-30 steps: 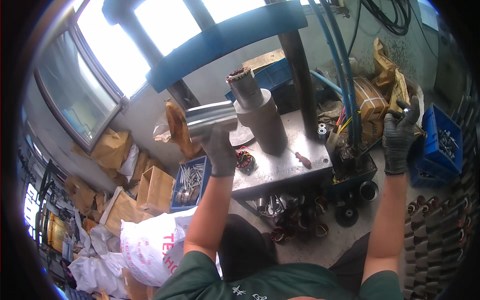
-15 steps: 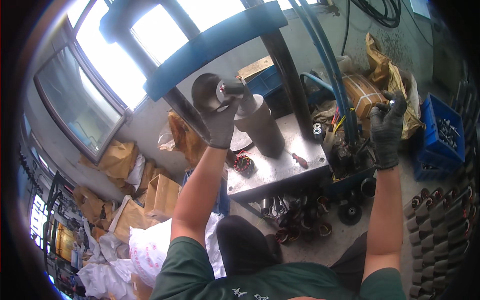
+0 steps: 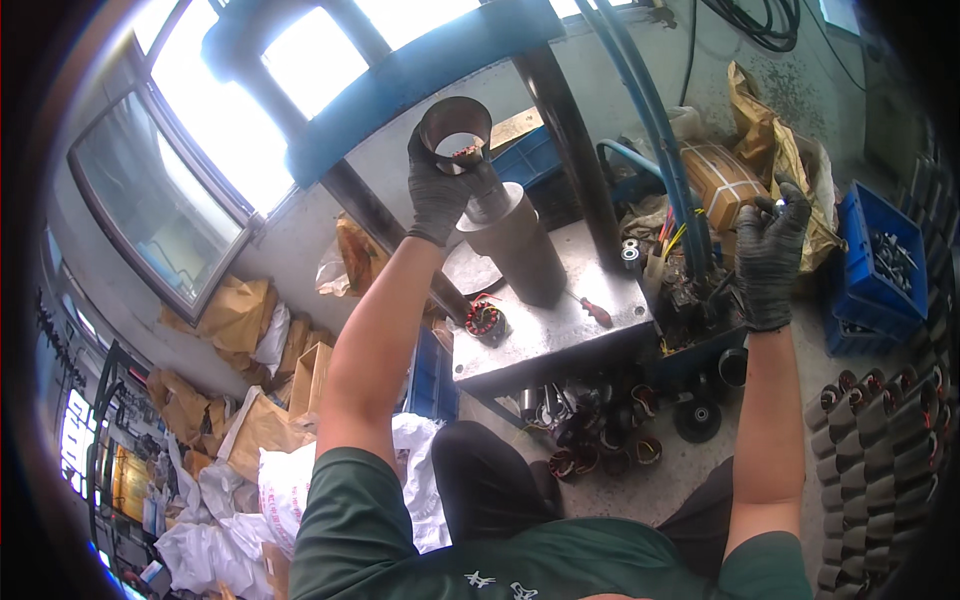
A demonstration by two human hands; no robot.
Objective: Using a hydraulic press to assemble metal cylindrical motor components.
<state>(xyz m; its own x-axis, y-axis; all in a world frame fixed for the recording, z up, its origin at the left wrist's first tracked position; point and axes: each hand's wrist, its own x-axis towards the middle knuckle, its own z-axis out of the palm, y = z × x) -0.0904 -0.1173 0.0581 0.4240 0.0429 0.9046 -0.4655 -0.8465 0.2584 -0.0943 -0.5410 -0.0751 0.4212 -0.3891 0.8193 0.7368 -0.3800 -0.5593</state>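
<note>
My left hand [image 3: 438, 195], in a dark grey glove, is closed around a short metal sleeve [image 3: 455, 114], its open end facing me. Reddish copper-coloured bits show inside the sleeve's lower edge. Just below that hand, a stepped steel cylinder [image 3: 520, 255] stands on the metal press table [image 3: 500, 360]. A wound stator [image 3: 482, 320] with red wires sits at the table's left, and a red-handled screwdriver [image 3: 597, 314] lies to the cylinder's right. Off to the right, my gloved right hand [image 3: 770, 250] is raised with fingers curled; a small shiny piece shows between them, too small to name.
A blue press frame [image 3: 420, 85] with dark columns [image 3: 570, 140] rises around the table. At right stand a blue crate [image 3: 880, 250] of metal parts and stacked grey sleeves [image 3: 860, 470]. Several motor parts [image 3: 600, 420] lie under the table; white sacks [image 3: 285, 490] are at left.
My left hand has risen slightly and the sleeve has turned so its opening faces me and can be seen through. My right hand stays in nearly the same place.
</note>
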